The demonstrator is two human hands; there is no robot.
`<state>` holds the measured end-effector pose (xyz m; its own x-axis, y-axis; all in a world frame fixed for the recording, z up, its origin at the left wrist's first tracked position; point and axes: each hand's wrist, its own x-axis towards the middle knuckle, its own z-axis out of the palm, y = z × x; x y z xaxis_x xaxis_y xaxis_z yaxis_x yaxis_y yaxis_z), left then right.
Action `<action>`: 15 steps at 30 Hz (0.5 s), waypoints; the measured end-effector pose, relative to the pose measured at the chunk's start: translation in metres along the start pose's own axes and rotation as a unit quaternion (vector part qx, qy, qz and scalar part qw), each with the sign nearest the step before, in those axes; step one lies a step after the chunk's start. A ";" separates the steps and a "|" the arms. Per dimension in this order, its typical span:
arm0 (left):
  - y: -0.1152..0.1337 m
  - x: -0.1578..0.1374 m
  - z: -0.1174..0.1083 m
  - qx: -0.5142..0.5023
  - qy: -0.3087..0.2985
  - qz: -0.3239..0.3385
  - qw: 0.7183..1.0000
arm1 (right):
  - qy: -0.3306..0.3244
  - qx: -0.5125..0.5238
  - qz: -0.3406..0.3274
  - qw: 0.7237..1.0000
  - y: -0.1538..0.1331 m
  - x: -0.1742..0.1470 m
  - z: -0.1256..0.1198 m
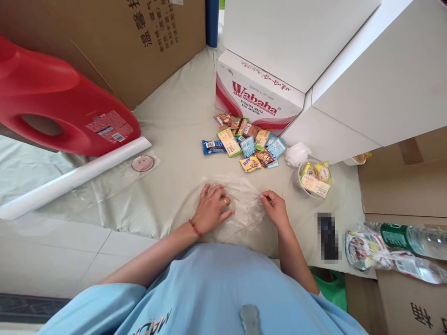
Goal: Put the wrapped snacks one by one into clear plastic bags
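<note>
Plastic film [246, 200], clear and crinkled, lies on the cloth-covered worktop [178, 172] right in front of the person, under and between both hands. The left hand [212, 210] rests palm down on it, fingers [217, 190] slightly bent and spread apart, with a ring [226, 201] on one of them and a red bracelet [195, 228] at the wrist. The right hand [275, 209] pinches the film's right side between thumb and forefinger. Beyond the film, wrapped snacks [248, 147] lie heaped just in front of a Wahaha box [253, 102]. To their right, crumpled white plastic [297, 154] sits beside a bowl [300, 177] holding more packets [316, 185]. On the left, a white roll [75, 177] lies along the base of a red jug [84, 100], near a round pink label [143, 163]. Plastic bottles [426, 239] lie at the far right.
</note>
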<state>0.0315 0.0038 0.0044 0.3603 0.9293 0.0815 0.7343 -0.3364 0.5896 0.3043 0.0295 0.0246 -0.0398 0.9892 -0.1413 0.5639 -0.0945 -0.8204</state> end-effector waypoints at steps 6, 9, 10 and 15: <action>-0.024 0.009 -0.023 0.056 -0.129 0.074 0.987 | 0.028 0.114 0.112 0.987 0.016 0.010 -0.017; -0.043 0.014 -0.043 0.079 -0.184 0.081 0.976 | 0.131 0.031 0.055 0.989 0.015 0.006 -0.029; -0.048 0.015 -0.049 0.085 -0.193 0.081 0.974 | 0.170 -0.003 0.021 0.985 0.009 0.002 -0.032; -0.047 0.016 -0.056 0.092 -0.215 0.079 0.969 | 0.004 -0.022 -0.168 0.985 -0.047 -0.030 -0.031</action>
<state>-0.0293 0.0436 0.0225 0.6541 0.7275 -0.2069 0.7263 -0.5278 0.4403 0.3048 0.0080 0.0848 -0.2238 0.9646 0.1397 0.5558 0.2440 -0.7947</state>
